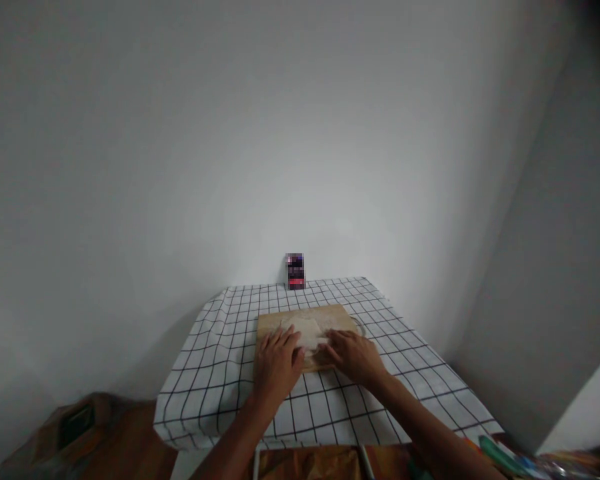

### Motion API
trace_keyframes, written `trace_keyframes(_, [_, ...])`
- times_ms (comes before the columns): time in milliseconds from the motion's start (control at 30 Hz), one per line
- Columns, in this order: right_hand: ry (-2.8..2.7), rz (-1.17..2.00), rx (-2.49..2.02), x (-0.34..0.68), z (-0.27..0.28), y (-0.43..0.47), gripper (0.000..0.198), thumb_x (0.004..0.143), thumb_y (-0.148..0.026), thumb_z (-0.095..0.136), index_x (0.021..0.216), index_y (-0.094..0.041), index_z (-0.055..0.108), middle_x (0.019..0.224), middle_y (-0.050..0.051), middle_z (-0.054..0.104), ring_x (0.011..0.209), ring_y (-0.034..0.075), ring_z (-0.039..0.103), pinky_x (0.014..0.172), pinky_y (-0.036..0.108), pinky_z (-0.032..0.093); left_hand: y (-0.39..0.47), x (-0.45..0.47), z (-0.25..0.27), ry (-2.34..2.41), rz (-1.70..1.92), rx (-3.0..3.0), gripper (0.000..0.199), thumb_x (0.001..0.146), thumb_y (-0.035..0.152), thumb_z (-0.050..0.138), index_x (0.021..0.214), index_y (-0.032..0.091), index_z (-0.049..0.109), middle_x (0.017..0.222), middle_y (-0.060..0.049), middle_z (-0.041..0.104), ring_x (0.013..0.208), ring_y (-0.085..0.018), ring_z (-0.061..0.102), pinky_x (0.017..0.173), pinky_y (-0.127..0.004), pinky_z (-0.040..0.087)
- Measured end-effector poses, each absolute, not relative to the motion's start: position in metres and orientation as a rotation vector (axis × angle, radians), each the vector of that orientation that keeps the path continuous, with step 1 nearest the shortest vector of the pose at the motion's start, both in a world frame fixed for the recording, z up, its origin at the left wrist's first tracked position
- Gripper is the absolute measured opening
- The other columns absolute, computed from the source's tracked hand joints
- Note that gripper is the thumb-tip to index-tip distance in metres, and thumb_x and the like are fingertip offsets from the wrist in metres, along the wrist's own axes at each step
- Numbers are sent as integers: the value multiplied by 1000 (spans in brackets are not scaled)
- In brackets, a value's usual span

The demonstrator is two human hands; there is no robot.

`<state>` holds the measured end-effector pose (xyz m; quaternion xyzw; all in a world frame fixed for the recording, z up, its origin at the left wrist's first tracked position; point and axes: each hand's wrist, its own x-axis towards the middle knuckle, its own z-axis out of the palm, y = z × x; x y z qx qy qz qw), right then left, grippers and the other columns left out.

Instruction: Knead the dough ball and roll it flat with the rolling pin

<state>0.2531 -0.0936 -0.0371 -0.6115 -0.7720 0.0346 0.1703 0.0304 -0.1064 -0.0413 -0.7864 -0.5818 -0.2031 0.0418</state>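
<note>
A flat, pale sheet of dough [305, 329] lies on a floured wooden board [267, 324] in the middle of the table. My left hand [279, 357] rests at the dough's near left side, palm down, its fingers stretched out and apart. From the right, my right hand [356, 355] reaches over the board's near right part. Its fingers and thumb point left, apart from each other, and their tips touch the dough's right edge. Both hands cover parts of the board, and the undersides of the fingers are hidden.
A white cloth with black checks [215, 360] covers the table. At its far edge a small dark box-like object [295, 272], pixelated, stands by the wall. A brown carton-like thing [77, 427] sits lower left. Blurred colourful items [510, 457] lie lower right.
</note>
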Motion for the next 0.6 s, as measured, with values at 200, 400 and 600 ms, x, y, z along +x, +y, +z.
trace_keyframes(200, [-2214,45,-1725,249,-30,-83,44,102,-68,52,126,-42,78,140,1,76,128,30,70,107,43,55,-95,24,-40,-1813,-575,-2468,47,111,40,42,151,28,64,167,-6,53,156,-28,49,133,-54,33])
trace_keyframes(400, [-2119,104,-1697,251,-33,-50,43,103,-66,56,109,-33,82,124,5,82,120,29,73,97,36,56,-59,29,-43,-1795,-523,-2414,56,114,47,33,155,19,60,165,-13,54,156,-31,48,133,-55,31])
trace_keyframes(600, [-2174,154,-1822,248,-25,-6,54,111,-57,36,119,-27,80,129,10,80,118,30,74,94,38,55,-6,35,-28,-1832,-343,-2429,49,114,40,33,139,26,71,152,-10,68,145,-33,60,126,-59,40])
